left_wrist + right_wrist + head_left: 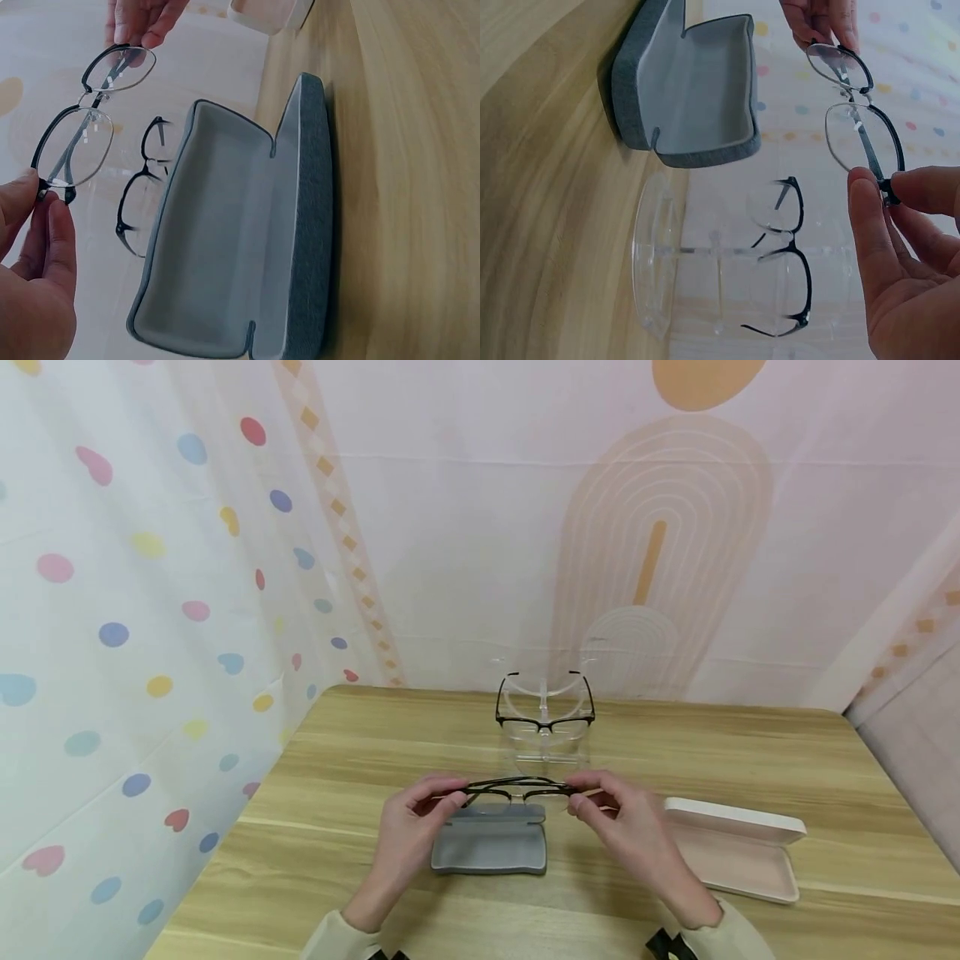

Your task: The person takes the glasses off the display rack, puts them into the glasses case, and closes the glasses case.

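A pair of half-rim eyeglasses (517, 796), black along the top with its temples folded, is held level between both hands. At one end my left hand (408, 827) pinches it between thumb and fingers; the opposite end is pinched by my right hand (633, 831). In the left wrist view the lenses (79, 146) show thin metal lower rims. Just below and nearer me stands a grey glasses case (489, 870) with its lid up. Its pale inside (217, 225) holds nothing, and the glasses are raised above it.
Behind the hands, a clear display stand (546, 758) carries another pair of black-topped glasses (545, 725). Right of my right hand lies a pale pink case (757, 868) with its lid up. A patterned curtain (465, 527) hangs behind the wooden table (315, 860).
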Action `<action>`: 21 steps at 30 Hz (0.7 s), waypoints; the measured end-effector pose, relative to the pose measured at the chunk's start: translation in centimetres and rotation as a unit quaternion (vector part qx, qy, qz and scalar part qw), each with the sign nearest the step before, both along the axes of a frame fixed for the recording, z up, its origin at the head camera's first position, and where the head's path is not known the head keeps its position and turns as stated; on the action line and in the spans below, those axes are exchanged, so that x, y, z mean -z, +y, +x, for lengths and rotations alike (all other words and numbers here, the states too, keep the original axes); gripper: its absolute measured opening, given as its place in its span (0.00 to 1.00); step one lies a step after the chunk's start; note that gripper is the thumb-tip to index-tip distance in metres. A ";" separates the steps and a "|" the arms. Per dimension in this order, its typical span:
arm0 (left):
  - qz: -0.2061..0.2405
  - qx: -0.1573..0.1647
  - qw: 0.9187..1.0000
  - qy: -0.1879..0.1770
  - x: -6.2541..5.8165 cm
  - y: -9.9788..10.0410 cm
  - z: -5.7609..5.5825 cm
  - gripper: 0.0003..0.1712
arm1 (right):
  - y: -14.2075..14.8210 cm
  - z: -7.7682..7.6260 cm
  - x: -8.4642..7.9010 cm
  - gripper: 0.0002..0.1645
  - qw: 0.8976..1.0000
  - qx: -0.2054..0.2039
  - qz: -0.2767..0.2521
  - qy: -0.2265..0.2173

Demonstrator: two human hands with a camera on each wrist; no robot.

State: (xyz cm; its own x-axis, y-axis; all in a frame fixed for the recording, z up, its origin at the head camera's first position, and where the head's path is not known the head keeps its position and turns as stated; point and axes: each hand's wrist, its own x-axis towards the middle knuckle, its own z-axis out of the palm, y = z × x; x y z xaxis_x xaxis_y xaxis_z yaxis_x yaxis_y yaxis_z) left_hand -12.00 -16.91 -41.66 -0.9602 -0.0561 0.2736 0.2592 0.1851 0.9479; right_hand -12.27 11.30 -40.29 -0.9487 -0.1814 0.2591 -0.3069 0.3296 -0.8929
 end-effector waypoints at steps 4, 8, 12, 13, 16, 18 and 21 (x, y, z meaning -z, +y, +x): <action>-0.001 -0.006 1.000 0.004 0.2 -0.5 0.2 0.08 | -0.4 0.0 0.3 0.11 1.000 -0.008 -0.003 -0.001; 0.004 -0.008 1.000 0.003 0.4 -0.8 0.5 0.08 | -0.7 0.0 0.6 0.10 1.000 -0.007 0.003 0.005; 0.004 -0.019 1.000 -0.015 0.8 -1.1 0.7 0.09 | -1.1 0.0 0.9 0.10 1.000 0.001 0.010 -0.003; 0.006 -0.022 1.000 -0.021 0.9 -1.1 0.8 0.09 | -1.2 0.0 1.0 0.10 1.000 0.002 0.009 -0.007; 0.013 -0.031 0.999 -0.034 1.1 -1.4 0.8 0.09 | -1.4 0.1 1.2 0.09 1.000 0.003 0.009 -0.021; 0.018 -0.036 0.998 -0.040 1.3 -1.6 0.8 0.09 | -1.6 0.1 1.4 0.08 1.000 -0.001 0.008 -0.025; 0.019 -0.044 0.998 -0.048 1.6 -1.9 0.9 0.08 | -1.9 0.1 1.8 0.07 1.000 -0.008 0.012 -0.023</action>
State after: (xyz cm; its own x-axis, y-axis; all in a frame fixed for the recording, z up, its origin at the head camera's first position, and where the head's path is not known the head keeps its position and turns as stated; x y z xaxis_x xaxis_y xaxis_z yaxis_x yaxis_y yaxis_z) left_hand -11.10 -18.85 -43.21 -0.9731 -0.1492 0.1758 0.1505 0.1664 0.9745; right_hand -12.19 9.40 -42.11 -0.9564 -0.2031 0.2098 -0.2706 0.3462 -0.8983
